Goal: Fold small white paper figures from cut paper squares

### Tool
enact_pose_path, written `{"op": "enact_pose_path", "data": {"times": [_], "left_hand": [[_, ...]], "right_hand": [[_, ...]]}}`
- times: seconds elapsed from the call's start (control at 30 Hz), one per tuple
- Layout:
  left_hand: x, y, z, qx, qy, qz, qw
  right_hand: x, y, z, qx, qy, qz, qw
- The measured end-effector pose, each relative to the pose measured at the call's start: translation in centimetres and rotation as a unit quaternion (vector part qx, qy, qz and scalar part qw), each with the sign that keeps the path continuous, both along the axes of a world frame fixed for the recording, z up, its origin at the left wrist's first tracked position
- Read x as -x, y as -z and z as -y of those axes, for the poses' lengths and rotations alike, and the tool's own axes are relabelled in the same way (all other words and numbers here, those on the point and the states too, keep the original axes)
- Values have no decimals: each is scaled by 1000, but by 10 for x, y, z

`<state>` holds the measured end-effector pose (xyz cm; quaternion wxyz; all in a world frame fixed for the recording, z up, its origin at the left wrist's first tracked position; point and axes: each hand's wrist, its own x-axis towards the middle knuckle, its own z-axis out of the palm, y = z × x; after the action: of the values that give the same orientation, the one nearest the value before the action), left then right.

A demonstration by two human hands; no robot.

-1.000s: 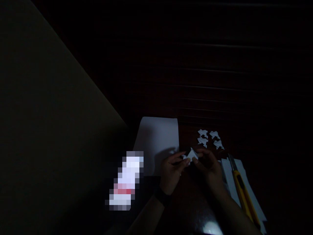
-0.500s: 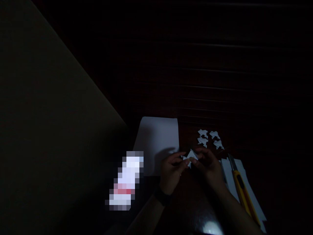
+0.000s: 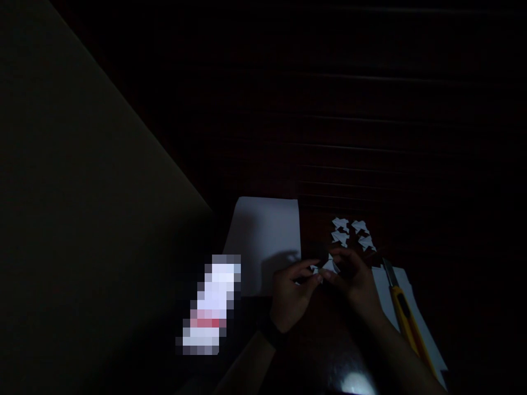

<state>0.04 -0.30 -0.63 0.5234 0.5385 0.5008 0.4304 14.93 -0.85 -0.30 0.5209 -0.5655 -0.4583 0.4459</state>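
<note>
Between the fingertips of both hands is a small folded white paper piece (image 3: 329, 266), with pointed corners sticking up and out to the left. My left hand (image 3: 291, 291), with a dark band at the wrist, pinches its left end between thumb and index finger. My right hand (image 3: 357, 282) grips its right side, the thumb in front and the fingers behind. Part of the paper is covered by the fingers. Just beyond the hands lie several similar folded paper figures (image 3: 340, 237) in two short rows on the dark table.
A white paper sheet (image 3: 269, 230) lies left of the hands. At the right a yellow utility knife (image 3: 405, 315), blade showing, rests on a stack of white paper (image 3: 430, 340). A bright, pixelated rectangle (image 3: 214, 299) is at lower left, beside a pale slanting surface (image 3: 82, 192).
The folded paper has turned and shifted slightly right in my fingers, its left point now nearer the left fingertips. Both hands have moved a little right. The figures, sheet and knife rest as before.
</note>
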Motion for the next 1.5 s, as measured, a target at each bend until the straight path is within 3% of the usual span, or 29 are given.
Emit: {"op": "enact_pose_path", "data": {"times": [0.2,0.4,0.6,0.7,0.83,1.0,1.2,1.3,1.4,1.5], "left_hand": [[0,3,-3,47,-6,37,998],[3,8,-8,72,-20,76,994],[2,8,-8,123,-28,176,976],[2,7,-8,138,-44,195,970],[3,9,-9,123,-43,171,977],[3,11,-9,78,-38,95,992],[-1,10,-5,45,-37,40,998],[0,9,-5,43,-34,31,998],[1,10,-5,42,-41,29,998],[1,11,-5,44,-35,31,998]], "right_hand": [[-4,0,0,25,33,43,998],[-15,-1,-1,76,-50,-17,996],[-16,9,-1,86,-70,-37,993],[-15,12,0,92,-46,-17,995],[-18,10,-1,93,-35,-9,995],[-17,5,-1,93,-76,-17,993],[-10,10,-1,110,-13,-27,993],[-13,4,-2,128,-28,-92,987],[-19,-4,-3,169,-61,-201,963],[-21,-3,-3,185,-60,-228,954]]}}
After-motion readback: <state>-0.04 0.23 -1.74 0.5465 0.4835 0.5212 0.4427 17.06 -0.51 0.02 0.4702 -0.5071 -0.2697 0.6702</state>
